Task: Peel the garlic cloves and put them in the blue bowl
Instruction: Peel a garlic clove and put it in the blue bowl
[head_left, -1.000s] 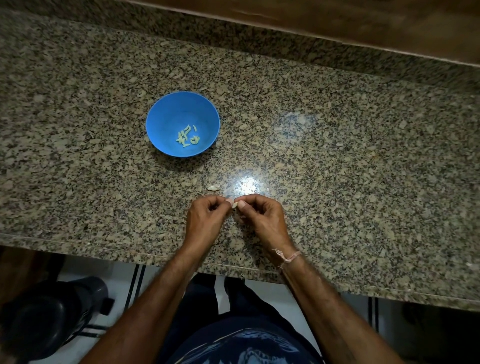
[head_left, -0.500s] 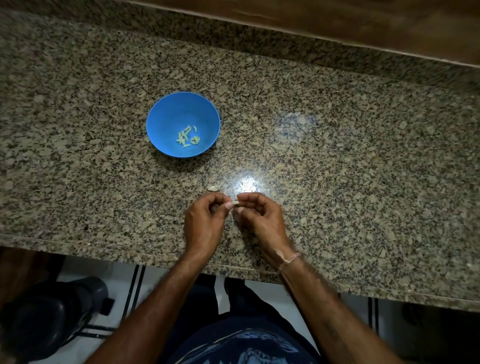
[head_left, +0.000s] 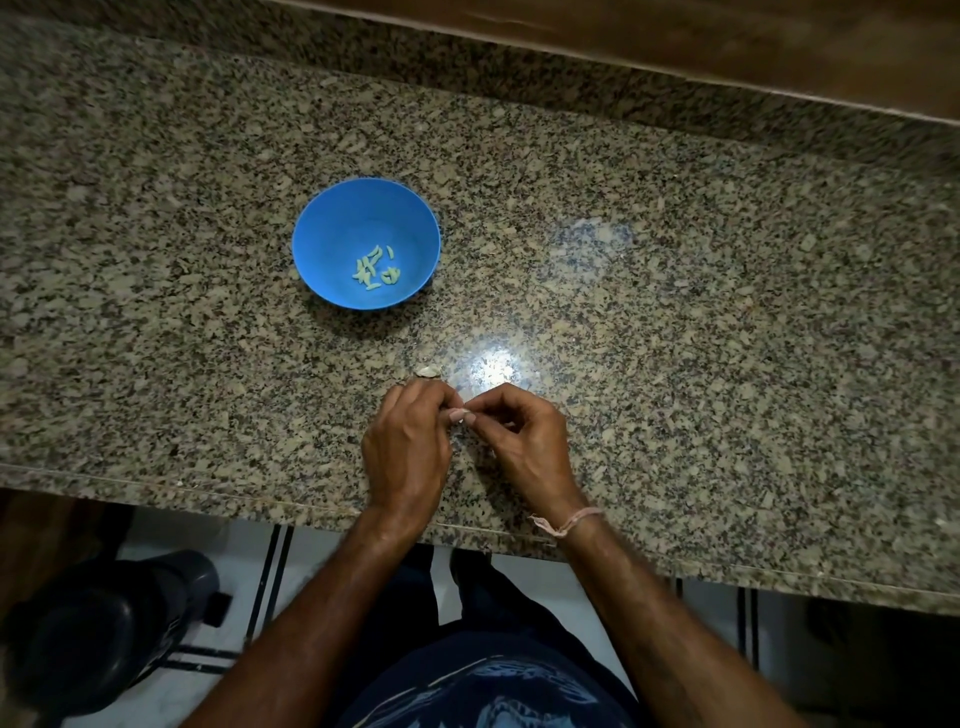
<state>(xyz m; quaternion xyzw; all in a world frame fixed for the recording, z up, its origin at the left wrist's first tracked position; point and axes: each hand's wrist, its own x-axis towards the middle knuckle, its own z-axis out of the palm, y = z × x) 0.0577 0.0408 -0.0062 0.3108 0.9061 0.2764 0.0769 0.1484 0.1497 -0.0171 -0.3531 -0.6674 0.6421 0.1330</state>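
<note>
Both hands work close together over the near part of the speckled brown-grey granite tabletop (head_left: 675, 338), a little inside its front edge. The left hand (head_left: 408, 447) and the right hand (head_left: 519, 441) meet at their fingertips, and between them sits a small pale garlic clove (head_left: 464, 415). The fingers of both hands are curled. The grip of each hand is pinched together on this clove, the left from one side and the right from the other. Most of the clove is hidden by the fingertips. A thin pinkish thread (head_left: 571, 522) is tied around the right wrist. Just beyond the left hand a small pale scrap (head_left: 428, 371) lies on the stone; I cannot tell if it is garlic skin or a clove. Farther back and to the left stands the round blue plastic bowl (head_left: 332, 234), well apart from the hands, with several pale peeled cloves (head_left: 375, 267) lying on its bottom. Below the tabletop edge, on the left, a dark round container (head_left: 104, 639) stands on the floor.
</note>
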